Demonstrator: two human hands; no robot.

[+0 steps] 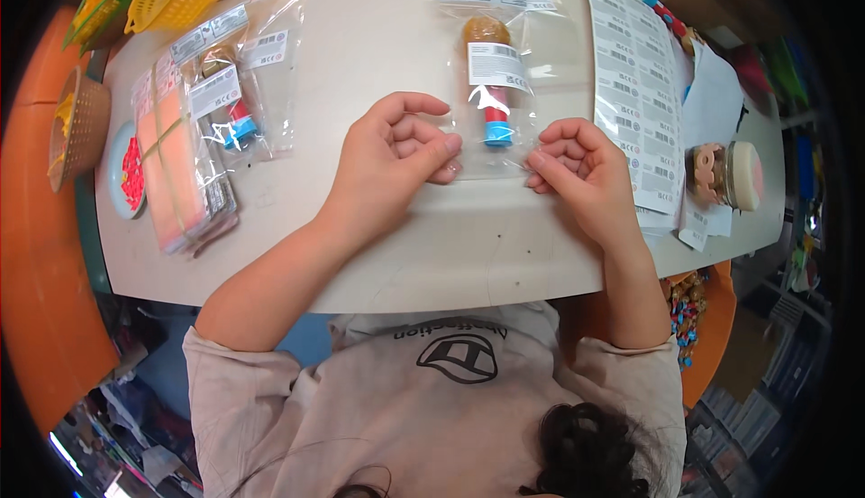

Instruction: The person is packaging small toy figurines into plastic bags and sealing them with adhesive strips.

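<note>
A clear plastic bag (521,128) lies flat on the table in front of me, with a printed header at its top. Inside is a small toy (497,112) with a brown rounded top and a red and blue lower end. A white label (496,65) with a barcode covers its middle. My left hand (401,142) pinches the bag's lower left edge, index finger raised and curved. At the lower right corner, my right hand (581,166) has its thumb and curled fingers closed on the plastic.
Sheets of barcode labels (631,92) lie at right beside a lidded jar (725,175). At left are bagged toys (221,92), a banded stack of peach cards (171,182), a dish of red pieces (117,169) and baskets (79,128). An orange bin (716,318) of small pieces stands below right.
</note>
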